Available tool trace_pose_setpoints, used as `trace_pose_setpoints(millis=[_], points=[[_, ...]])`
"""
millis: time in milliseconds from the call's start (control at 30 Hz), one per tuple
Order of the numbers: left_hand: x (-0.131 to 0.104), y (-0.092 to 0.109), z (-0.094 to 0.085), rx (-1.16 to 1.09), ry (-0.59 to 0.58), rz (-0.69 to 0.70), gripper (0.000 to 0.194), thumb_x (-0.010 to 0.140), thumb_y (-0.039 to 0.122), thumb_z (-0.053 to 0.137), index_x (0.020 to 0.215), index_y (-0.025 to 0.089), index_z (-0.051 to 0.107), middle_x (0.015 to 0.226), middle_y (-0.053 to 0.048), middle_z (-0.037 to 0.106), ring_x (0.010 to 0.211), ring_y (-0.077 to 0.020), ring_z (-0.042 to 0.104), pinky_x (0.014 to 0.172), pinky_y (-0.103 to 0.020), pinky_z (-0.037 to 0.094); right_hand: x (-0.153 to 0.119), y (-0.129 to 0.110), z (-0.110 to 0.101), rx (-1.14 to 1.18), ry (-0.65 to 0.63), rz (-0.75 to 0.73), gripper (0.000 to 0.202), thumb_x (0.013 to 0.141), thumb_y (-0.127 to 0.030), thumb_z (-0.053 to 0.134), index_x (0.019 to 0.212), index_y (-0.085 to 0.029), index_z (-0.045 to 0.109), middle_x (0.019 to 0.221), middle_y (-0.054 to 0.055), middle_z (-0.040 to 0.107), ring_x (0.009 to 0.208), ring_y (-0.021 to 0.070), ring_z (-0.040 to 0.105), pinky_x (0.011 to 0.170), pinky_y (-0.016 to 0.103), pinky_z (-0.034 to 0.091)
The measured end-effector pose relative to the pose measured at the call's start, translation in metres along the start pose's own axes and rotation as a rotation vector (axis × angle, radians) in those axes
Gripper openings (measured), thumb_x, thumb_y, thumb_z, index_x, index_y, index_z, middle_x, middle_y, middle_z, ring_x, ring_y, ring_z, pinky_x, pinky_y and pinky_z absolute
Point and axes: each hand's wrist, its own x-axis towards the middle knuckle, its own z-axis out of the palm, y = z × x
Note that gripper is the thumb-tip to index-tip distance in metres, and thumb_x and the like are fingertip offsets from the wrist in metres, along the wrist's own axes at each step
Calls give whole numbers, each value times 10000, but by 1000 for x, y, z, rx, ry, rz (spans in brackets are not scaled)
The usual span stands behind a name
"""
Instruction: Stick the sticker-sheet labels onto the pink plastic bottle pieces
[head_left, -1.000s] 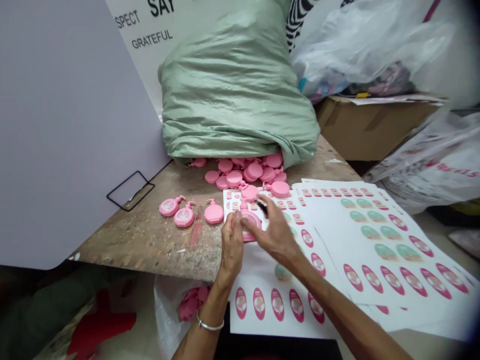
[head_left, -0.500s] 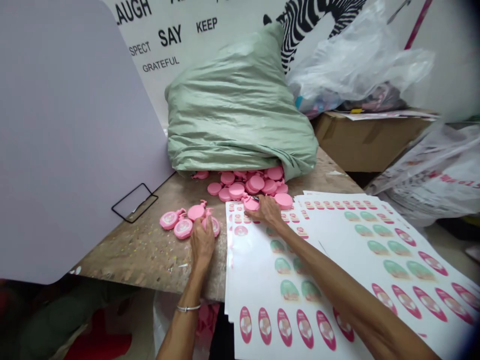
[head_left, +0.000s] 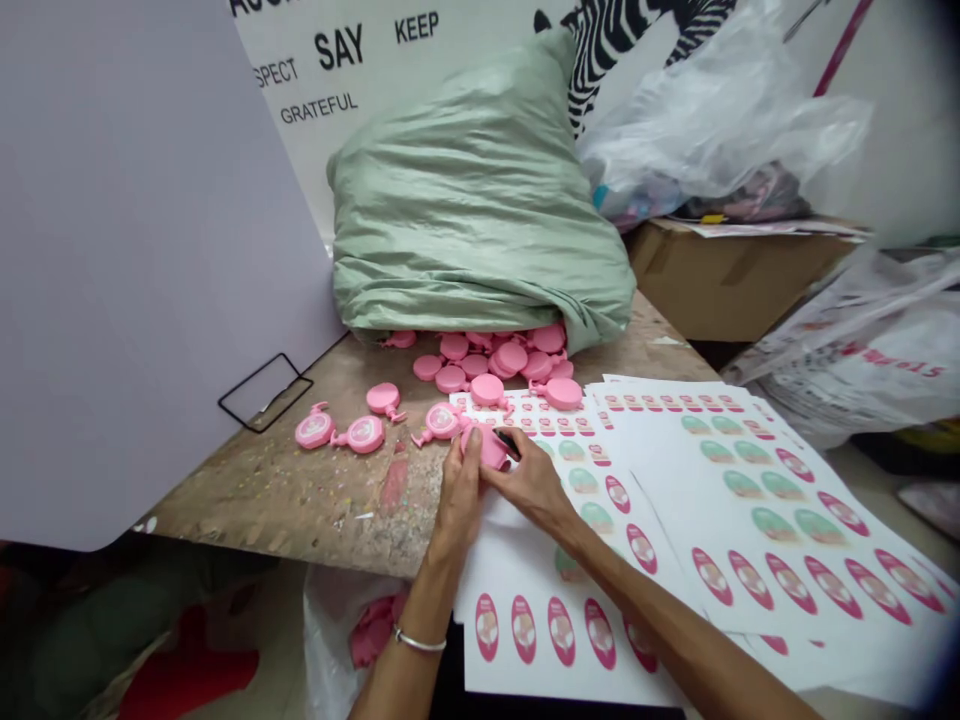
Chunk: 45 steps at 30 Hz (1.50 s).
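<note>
My left hand [head_left: 459,495] is closed on a round pink plastic case [head_left: 484,448] with its thumb on top. My right hand [head_left: 536,488] meets it from the right, fingertips at the case's edge, and pinches a small black tool [head_left: 508,442] whose kind I cannot make out. Just beyond my fingers lies a pink case with a printed sticker [head_left: 441,420]. Further left are two more stickered cases [head_left: 365,434] and a plain one [head_left: 383,397]. Printed sticker sheets [head_left: 540,560] spread under my right forearm. The held case's near side is hidden by my fingers.
A large green fabric sack [head_left: 480,210] stands behind a pile of pink cases [head_left: 512,357]. On the left are a grey panel [head_left: 150,250] and a black wire frame [head_left: 264,392]. A cardboard box [head_left: 720,280] and plastic bags [head_left: 720,130] stand at right.
My right hand has drawn back from the pile toward me, and my left has moved right to join it on a pink case. The stickered cases at left now lie spread apart.
</note>
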Motion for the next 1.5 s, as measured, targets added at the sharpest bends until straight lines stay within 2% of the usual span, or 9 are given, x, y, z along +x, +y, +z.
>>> trace_pose_setpoints(millis=[67, 133, 233, 333, 433, 633, 1167, 1333, 1500], points=[[-2, 3, -4, 3, 21, 17, 437, 691, 387, 753, 1012, 139, 590, 967, -79, 681, 832, -191, 678, 748, -288, 549, -2, 2, -2, -45, -41, -73, 513, 676, -394, 699, 1122, -182, 556, 1107, 89, 641, 986, 223, 606, 875, 351, 472], [2, 7, -11, 23, 38, 23, 446, 683, 372, 749, 1016, 132, 573, 908, -76, 683, 725, -176, 683, 657, -276, 562, 4, 9, -13, -55, -86, -98, 431, 770, -426, 609, 1121, -189, 530, 1097, 82, 648, 944, 195, 622, 822, 316, 488], [15, 13, -19, 124, 9, 3, 454, 688, 362, 734, 1036, 125, 564, 854, -82, 685, 591, -155, 665, 510, -238, 542, 24, 22, -34, -257, 38, -41, 306, 923, -421, 336, 1013, -190, 516, 944, 71, 666, 791, 175, 614, 700, 302, 466], [30, 15, -23, 222, -36, -36, 439, 685, 350, 740, 1023, 123, 575, 810, -74, 679, 529, -141, 648, 445, -212, 522, 40, 31, -42, -446, 80, -24, 231, 908, -376, 369, 882, -207, 524, 810, 54, 652, 719, 193, 567, 656, 309, 400], [37, 12, -26, 241, -31, -42, 436, 703, 365, 734, 1035, 131, 576, 809, -66, 673, 556, -143, 658, 460, -217, 540, 41, 33, -31, -549, 54, -71, 136, 864, -329, 474, 829, -220, 546, 808, 44, 658, 781, 210, 550, 706, 317, 354], [33, 8, -38, 240, -62, -73, 387, 719, 374, 735, 976, 123, 591, 875, -82, 671, 688, -175, 683, 588, -298, 603, 29, 37, -9, -661, 25, -151, 107, 860, -253, 490, 803, -211, 572, 835, 54, 666, 849, 220, 525, 766, 331, 300], [37, 7, -44, 308, -150, -95, 417, 771, 407, 692, 1063, 126, 593, 917, -93, 673, 732, -187, 684, 623, -302, 602, 32, 47, -5, -711, 20, -198, 115, 830, -299, 527, 777, -209, 577, 793, 35, 665, 802, 201, 541, 715, 301, 312], [38, 6, -45, 314, -176, -82, 428, 770, 443, 678, 1058, 133, 609, 903, -85, 672, 707, -171, 670, 623, -293, 587, 42, 38, -4, -632, 3, -28, 164, 760, -374, 582, 761, -209, 585, 756, 44, 657, 750, 205, 556, 651, 289, 317], [39, 3, -50, 382, -149, 15, 432, 748, 462, 689, 1008, 119, 651, 942, -90, 679, 795, -178, 652, 681, -268, 562, 56, 24, -6, -491, -87, 97, 231, 712, -434, 602, 672, -209, 568, 691, 17, 642, 650, 167, 549, 587, 268, 317]])
